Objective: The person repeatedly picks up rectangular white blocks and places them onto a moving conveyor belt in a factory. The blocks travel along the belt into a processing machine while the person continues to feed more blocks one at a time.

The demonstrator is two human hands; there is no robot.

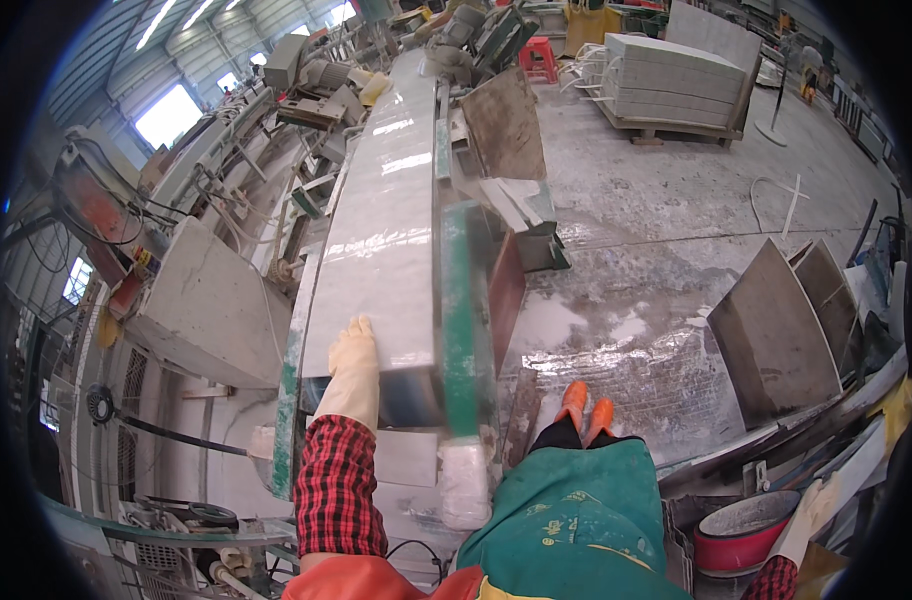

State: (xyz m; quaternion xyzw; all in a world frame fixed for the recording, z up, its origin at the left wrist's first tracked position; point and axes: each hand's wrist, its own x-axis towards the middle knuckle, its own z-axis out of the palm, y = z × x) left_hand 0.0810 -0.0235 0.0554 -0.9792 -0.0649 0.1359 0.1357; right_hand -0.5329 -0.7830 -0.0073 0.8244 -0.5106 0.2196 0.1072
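A long pale marble slab (381, 220) lies wet on a green-framed machine bed (459, 310) that runs away from me. My left hand (354, 362), in a cream rubber glove with a red checked sleeve, rests flat on the slab's near left corner. My right hand (809, 508), gloved the same way, hangs low at the far right with fingers loosely apart and nothing in it, just beside a red bucket (741, 535). I wear a green apron (576, 520) and orange boots (586, 405).
Grey stone-working machinery (201, 300) stands along the left of the bed. Stone slabs (776, 335) lean at the right over a wet concrete floor (656, 230). A pallet of stacked slabs (671, 80) and a red stool (539, 55) stand farther off.
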